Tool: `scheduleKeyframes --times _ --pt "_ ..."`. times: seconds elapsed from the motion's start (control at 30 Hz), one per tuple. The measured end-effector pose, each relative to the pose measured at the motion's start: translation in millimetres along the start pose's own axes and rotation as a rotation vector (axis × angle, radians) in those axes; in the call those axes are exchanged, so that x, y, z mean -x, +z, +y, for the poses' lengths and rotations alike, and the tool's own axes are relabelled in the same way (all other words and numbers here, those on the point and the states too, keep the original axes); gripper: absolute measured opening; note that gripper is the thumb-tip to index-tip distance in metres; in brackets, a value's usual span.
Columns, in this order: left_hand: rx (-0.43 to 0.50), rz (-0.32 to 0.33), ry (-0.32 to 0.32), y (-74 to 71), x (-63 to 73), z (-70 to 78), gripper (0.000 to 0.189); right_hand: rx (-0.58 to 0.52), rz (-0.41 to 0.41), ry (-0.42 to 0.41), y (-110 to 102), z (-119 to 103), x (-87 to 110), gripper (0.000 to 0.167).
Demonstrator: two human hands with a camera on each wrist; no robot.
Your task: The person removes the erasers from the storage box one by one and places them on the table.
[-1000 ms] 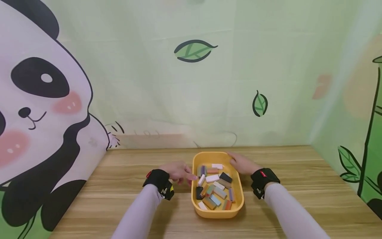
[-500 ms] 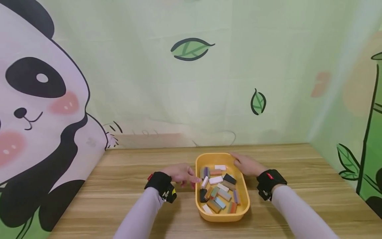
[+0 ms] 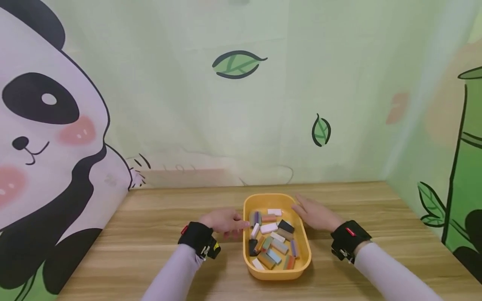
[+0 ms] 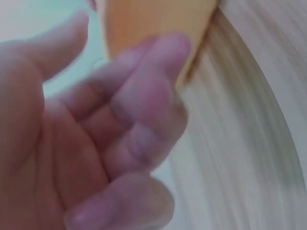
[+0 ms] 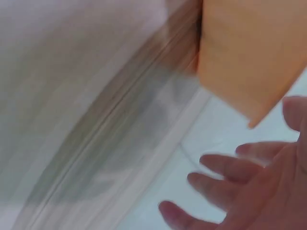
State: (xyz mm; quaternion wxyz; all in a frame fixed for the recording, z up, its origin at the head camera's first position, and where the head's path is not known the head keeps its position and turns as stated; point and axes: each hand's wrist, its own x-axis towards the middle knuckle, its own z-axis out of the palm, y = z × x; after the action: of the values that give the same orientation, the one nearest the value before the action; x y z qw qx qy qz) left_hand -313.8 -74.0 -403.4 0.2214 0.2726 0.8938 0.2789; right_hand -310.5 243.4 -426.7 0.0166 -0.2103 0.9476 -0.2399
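A yellow plastic bin [image 3: 276, 274] stands on the wooden table, its side also visible in both wrist views. Inside it lie several small blocks, among them a white block [image 3: 269, 228], a black block [image 3: 286, 226] and a blue block [image 3: 274, 256]. At the bin's left wall is my left hand [image 3: 222, 221], index fingertip right at the rim, the other fingers loosely bent with the thumb apart from them in the left wrist view. My right hand [image 3: 315, 212] is beside the far right corner, fingers spread and relaxed in the right wrist view, holding nothing.
The wooden table [image 3: 162, 255] extends to both sides of the bin. A pale green cloth backdrop [image 3: 180, 104] hangs behind it, with a printed panda [image 3: 49, 167] on the left. Black straps with small cameras circle both wrists.
The bin shifted slightly to the right early on, then stayed put. My right hand has come off its far right corner and moved a little to the right; the left hand stays near the rim.
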Motion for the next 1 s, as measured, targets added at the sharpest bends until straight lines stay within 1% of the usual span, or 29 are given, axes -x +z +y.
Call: scheduleKeyframes --times 0.03,0.1,0.23,0.33,0.43,0.5,0.57,0.73,0.83,1.0 --pt "0.007 0.028 0.003 1.3 3.0 0.1 0.042 0.014 0.019 0.008 -0.8 -4.1 5.9 0.06" --pt "0.012 0.101 0.001 5.0 9.1 -0.5 0.042 0.061 0.062 -0.014 -0.7 -11.7 16.5 0.057" --pt "-0.055 0.282 -0.013 16.9 21.5 -1.9 0.043 0.202 0.128 -0.089 2.6 -27.2 34.9 0.051" --pt "-0.113 0.407 -0.019 27.3 29.1 -0.4 0.043 0.285 0.139 -0.131 7.7 -38.5 45.0 0.048" --pt "-0.148 0.482 -0.005 34.0 31.5 4.4 0.042 0.329 0.133 -0.157 11.1 -50.4 50.4 0.043" --pt "-0.154 0.511 -0.004 36.3 29.8 8.2 0.043 0.364 0.131 -0.192 11.8 -58.4 51.6 0.04" --pt "-0.159 0.536 -0.012 38.2 26.2 10.3 0.044 0.376 0.109 -0.23 11.7 -66.8 51.4 0.036" --pt "-0.162 0.586 -0.067 46.5 18.1 11.2 0.045 0.42 0.026 -0.346 16.2 -84.8 49.1 0.034" --pt "-0.146 0.58 -0.095 50.4 15.1 12.1 0.044 0.474 -0.016 -0.405 18.9 -92.5 46.3 0.034" --pt "-0.139 0.573 -0.134 52.6 14.1 15.2 0.041 0.528 -0.127 -0.452 16.2 -103.3 39.3 0.033"
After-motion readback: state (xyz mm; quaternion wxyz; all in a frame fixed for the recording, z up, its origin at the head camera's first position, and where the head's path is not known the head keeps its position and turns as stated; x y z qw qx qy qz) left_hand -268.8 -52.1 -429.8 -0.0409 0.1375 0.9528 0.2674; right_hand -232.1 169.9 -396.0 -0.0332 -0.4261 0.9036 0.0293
